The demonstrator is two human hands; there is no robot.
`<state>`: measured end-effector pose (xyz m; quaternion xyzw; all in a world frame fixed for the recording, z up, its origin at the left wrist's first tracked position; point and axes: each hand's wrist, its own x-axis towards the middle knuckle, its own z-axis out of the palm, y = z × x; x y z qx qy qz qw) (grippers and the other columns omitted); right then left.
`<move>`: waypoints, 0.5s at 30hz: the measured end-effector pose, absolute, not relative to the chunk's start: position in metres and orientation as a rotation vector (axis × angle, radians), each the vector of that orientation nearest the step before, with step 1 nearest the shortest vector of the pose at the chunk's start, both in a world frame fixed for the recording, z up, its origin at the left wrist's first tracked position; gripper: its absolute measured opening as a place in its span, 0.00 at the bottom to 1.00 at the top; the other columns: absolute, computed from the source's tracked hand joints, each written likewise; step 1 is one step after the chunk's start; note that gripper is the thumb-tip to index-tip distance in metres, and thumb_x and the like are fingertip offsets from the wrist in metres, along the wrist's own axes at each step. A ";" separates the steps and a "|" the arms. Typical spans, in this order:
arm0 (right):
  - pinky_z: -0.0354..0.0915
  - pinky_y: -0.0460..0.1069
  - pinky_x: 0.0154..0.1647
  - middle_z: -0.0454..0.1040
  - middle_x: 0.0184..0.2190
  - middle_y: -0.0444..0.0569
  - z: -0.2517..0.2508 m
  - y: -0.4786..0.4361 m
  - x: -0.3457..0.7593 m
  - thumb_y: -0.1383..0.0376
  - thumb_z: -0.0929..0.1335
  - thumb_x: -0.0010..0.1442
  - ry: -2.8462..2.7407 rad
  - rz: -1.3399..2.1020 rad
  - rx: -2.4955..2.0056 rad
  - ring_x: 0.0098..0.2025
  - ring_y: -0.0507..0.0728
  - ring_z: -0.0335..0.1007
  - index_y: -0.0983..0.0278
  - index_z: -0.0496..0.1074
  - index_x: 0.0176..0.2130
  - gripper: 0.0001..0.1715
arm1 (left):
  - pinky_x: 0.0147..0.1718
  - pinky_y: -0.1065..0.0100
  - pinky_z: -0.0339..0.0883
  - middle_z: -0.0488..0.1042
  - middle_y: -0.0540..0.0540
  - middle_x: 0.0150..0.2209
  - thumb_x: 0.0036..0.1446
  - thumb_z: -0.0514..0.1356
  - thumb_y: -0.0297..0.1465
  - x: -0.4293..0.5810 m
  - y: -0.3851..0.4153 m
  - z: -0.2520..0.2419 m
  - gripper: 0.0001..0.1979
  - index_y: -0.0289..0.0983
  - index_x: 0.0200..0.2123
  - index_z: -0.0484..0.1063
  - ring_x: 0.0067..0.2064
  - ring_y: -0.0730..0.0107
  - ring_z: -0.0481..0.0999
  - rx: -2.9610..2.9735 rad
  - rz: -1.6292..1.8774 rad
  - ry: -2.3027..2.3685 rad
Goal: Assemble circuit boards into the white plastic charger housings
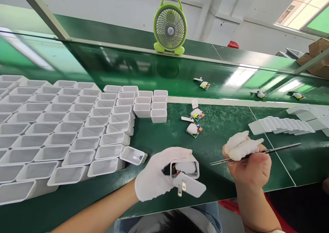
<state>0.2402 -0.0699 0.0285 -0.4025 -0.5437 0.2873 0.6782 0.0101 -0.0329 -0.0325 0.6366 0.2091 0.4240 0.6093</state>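
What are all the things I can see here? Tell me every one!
empty shells: many, white, in rows on the left of the table
flat covers: a row, white, right of the table
circuit boards: two mid-table, three more on the belt, green with white parts
fan: one, lime green, behind the belt
belt: one, glossy green, across the back
table: one, dark green, in front
cardboard boxes: a few, brown, far right
charger shell: one, white, in the left hand, pronged cap at its mouth
tweezers: one, dark metal, in the right hand
left hand: white glove, grips the shell
right hand: bare, white wraps on fingertips, pinches the tweezers
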 end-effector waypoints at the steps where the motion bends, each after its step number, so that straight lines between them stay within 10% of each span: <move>1: 0.67 0.47 0.15 0.70 0.23 0.48 0.028 -0.072 0.240 0.54 0.69 0.66 -1.279 0.681 -0.888 0.26 0.56 0.70 0.59 0.82 0.32 0.17 | 0.48 0.59 0.78 0.81 0.37 0.52 0.61 0.66 0.34 0.009 -0.033 -0.032 0.20 0.42 0.56 0.77 0.49 0.54 0.83 1.476 0.984 0.451; 3: 0.69 0.46 0.14 0.77 0.27 0.49 0.028 -0.075 0.239 0.61 0.72 0.64 -1.446 0.703 -0.809 0.25 0.55 0.73 0.57 0.83 0.41 0.07 | 0.50 0.60 0.77 0.80 0.37 0.53 0.60 0.67 0.36 0.008 -0.031 -0.029 0.21 0.43 0.56 0.77 0.51 0.54 0.82 1.497 1.011 0.390; 15: 0.84 0.49 0.30 0.84 0.31 0.54 0.034 -0.063 0.230 0.79 0.70 0.60 -1.837 0.368 -0.457 0.28 0.59 0.83 0.70 0.78 0.53 0.22 | 0.57 0.53 0.74 0.80 0.38 0.54 0.60 0.67 0.39 0.005 -0.035 -0.025 0.19 0.44 0.55 0.79 0.54 0.53 0.81 1.450 1.033 0.437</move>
